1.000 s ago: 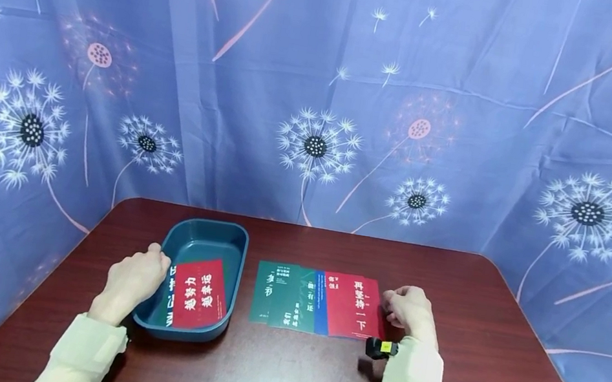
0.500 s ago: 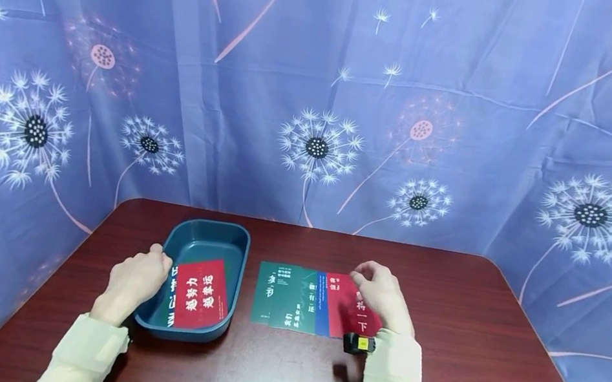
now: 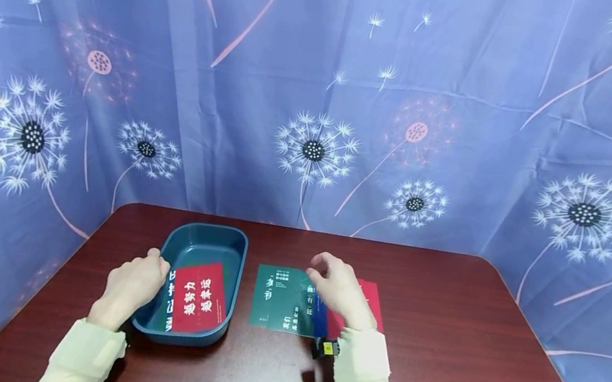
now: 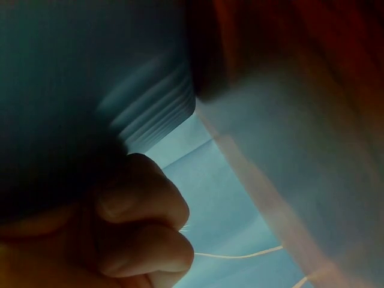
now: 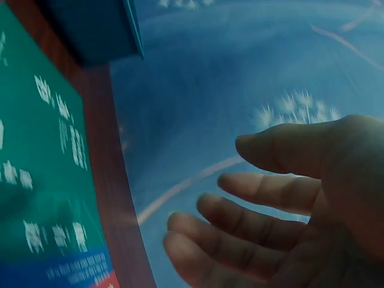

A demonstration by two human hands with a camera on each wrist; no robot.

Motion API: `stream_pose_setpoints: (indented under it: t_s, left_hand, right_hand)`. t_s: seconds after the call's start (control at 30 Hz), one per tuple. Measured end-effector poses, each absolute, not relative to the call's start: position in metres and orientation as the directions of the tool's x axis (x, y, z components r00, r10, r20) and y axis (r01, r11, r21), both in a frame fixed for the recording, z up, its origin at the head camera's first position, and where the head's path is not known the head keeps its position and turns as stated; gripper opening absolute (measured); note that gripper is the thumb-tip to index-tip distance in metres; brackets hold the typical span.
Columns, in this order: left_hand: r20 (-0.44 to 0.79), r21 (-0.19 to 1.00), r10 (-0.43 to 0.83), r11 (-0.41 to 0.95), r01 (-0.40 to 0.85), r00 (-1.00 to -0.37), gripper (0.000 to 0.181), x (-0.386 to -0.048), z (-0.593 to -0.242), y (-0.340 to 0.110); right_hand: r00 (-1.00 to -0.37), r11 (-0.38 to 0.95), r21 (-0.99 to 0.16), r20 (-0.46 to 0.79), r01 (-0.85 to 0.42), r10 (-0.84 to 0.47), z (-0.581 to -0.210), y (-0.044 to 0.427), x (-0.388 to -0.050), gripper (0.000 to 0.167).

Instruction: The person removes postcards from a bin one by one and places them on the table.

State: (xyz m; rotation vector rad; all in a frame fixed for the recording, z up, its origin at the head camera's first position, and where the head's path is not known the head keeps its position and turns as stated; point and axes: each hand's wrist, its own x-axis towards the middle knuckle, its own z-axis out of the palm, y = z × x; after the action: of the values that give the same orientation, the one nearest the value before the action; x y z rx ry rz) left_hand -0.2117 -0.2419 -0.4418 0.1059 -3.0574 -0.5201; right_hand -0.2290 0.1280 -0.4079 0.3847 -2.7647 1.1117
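Two hands are over the red-brown bench (image 3: pixel 472 345), and only one has changed place. A second ago the right hand (image 3: pixel 343 293) was at the end of the card row farthest from the blue plastic tub (image 3: pixel 210 247), at the outer edge of the red cards. It has since come along the row toward the tub and now hovers where green gives way to blue and red, hiding part of the row. The left hand (image 3: pixel 135 281) has stayed at the tub's left rim, and the tub and the cards lie as they did then.

The right hand's fingers (image 5: pixel 240 249) are loosely extended and a little bent, slightly apart from one another, with the thumb (image 5: pixel 282 147) well separated; they hold nothing and touch no card. The left hand's fingers (image 4: pixel 150 198) are curled and grip the tub at its rim.

The row lies flat to the right of the tub, its cards overlapping: green cards (image 3: pixel 284 305) nearest the tub, then a blue strip (image 3: pixel 319 325), then red cards (image 3: pixel 372 294) farthest from it. Inside the tub, at its near end, a red card (image 3: pixel 199 299) with white characters lies slightly turned over a green card (image 3: pixel 168 312), of which a strip shows on the left. Behind the tub hangs a blue dandelion-print curtain (image 3: pixel 257 119).
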Motion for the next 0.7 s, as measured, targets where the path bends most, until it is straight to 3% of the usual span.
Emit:
stream_pose_setpoints:
  t_s: [0.4,0.7]
  left_hand:
    - [0.061,0.335,-0.066,0.941,-0.042,-0.996,0.034,-0.212,-0.443,-0.24]
    - [0.035,0.334,-0.078,0.941,-0.062,-0.996,0.036,-0.212,-0.444,-0.241]
  right_hand:
    - [-0.917,0.672,-0.627,0.223,-0.394,-0.331,-0.408,0.086,-0.217,0.022]
    - [-0.825,0.578,-0.596,0.322,-0.557,-0.464,-0.416,0.057,-0.212,0.031]
